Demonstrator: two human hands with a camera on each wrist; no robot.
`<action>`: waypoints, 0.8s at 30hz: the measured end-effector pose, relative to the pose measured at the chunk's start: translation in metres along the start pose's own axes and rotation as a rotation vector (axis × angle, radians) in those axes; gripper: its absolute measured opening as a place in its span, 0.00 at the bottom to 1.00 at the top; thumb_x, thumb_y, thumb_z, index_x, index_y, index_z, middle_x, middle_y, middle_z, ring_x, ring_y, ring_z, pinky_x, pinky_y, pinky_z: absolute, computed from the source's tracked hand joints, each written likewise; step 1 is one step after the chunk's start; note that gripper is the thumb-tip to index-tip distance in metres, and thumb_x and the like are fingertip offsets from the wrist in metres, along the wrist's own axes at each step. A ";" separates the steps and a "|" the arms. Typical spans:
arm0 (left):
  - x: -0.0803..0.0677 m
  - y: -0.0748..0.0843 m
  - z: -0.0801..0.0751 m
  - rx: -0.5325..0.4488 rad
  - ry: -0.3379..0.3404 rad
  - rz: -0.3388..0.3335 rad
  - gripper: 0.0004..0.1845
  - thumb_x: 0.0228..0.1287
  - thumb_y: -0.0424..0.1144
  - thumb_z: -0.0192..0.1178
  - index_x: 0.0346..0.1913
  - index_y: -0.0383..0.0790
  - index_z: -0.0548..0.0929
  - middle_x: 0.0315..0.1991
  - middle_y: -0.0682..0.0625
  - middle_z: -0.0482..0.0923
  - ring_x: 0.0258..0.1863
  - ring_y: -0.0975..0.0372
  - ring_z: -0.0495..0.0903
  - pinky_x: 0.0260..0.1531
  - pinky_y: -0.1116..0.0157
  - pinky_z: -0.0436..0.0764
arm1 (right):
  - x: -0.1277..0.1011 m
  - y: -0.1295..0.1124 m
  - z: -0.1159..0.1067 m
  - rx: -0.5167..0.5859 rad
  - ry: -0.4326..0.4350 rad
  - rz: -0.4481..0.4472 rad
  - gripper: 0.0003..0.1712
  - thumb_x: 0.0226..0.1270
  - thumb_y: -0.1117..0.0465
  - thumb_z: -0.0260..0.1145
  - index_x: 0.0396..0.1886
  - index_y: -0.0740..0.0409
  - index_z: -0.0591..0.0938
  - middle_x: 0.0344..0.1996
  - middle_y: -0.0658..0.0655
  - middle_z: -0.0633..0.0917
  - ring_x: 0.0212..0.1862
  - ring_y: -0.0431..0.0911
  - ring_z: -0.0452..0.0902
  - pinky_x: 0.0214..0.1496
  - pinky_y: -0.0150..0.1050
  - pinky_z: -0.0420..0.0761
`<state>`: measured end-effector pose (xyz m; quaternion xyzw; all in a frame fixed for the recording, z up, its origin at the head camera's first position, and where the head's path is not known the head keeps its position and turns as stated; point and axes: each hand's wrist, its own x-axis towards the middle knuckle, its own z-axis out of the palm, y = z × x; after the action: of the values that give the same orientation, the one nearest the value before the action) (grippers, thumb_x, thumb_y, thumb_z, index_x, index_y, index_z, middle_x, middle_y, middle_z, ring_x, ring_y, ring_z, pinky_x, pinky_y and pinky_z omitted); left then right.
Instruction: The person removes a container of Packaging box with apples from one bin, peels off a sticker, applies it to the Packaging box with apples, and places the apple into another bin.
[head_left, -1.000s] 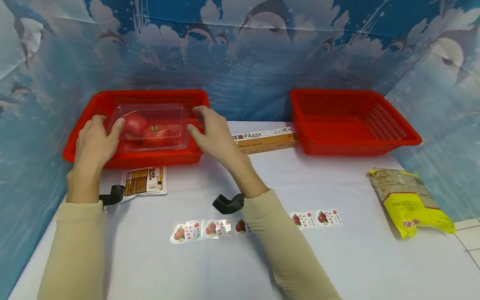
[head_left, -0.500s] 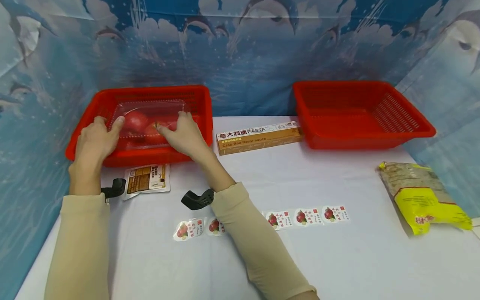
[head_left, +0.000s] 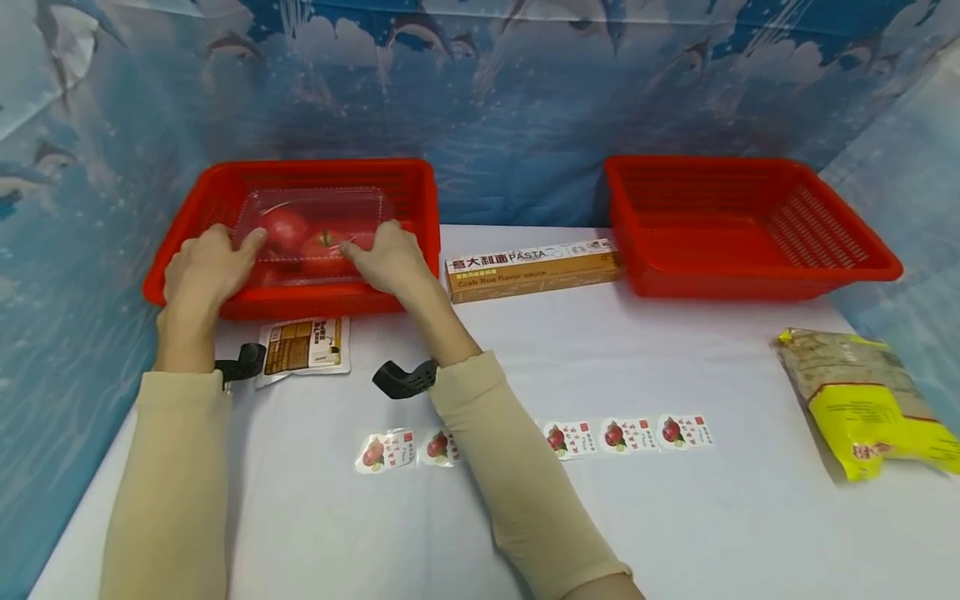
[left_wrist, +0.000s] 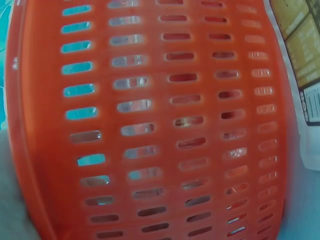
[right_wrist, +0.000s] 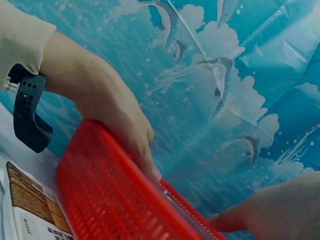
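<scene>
"How much room has the box got?"

"It sits inside the left basket, with red wall showing behind it and to its right, and the rim close in front. The pouch lies just before that basket; the carton takes up most of the way across to the right basket."

"And the hands?"

"The left hand reaches over the rim, fingers bent round the box's left end, thumb on its edge. The right hand pinches the right end, thumb on top."

"What can't you make out?"

"The fingertips down in the basket, and the box's underside. Clear plastic dulls the red fruit. The left wrist view is nearly all slotted basket, the pouch cut off at its side."
</scene>
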<state>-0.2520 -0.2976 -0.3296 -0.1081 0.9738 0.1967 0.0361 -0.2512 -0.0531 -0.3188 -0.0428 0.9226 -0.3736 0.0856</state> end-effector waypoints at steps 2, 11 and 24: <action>-0.002 -0.001 -0.001 -0.018 0.025 -0.001 0.47 0.77 0.69 0.40 0.76 0.27 0.63 0.63 0.22 0.70 0.55 0.30 0.72 0.54 0.31 0.76 | -0.001 0.001 0.003 -0.016 0.018 -0.029 0.42 0.77 0.44 0.66 0.74 0.70 0.68 0.46 0.61 0.84 0.43 0.51 0.85 0.46 0.42 0.88; -0.010 -0.009 -0.002 -0.153 0.133 0.017 0.43 0.79 0.62 0.46 0.77 0.27 0.66 0.58 0.24 0.78 0.53 0.33 0.77 0.55 0.35 0.78 | -0.003 -0.003 0.018 -0.085 0.192 -0.101 0.38 0.71 0.54 0.72 0.73 0.69 0.73 0.66 0.63 0.81 0.66 0.55 0.78 0.73 0.46 0.76; -0.020 0.014 -0.022 -0.449 0.359 -0.020 0.34 0.72 0.64 0.57 0.67 0.42 0.84 0.30 0.62 0.78 0.71 0.52 0.61 0.61 0.54 0.67 | -0.003 0.002 0.004 0.257 0.409 -0.142 0.34 0.79 0.49 0.64 0.75 0.65 0.73 0.70 0.62 0.79 0.71 0.54 0.75 0.77 0.48 0.72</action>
<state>-0.2363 -0.2902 -0.3018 -0.1562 0.8956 0.3846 -0.1598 -0.2476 -0.0538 -0.3231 -0.0201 0.8604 -0.4938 -0.1244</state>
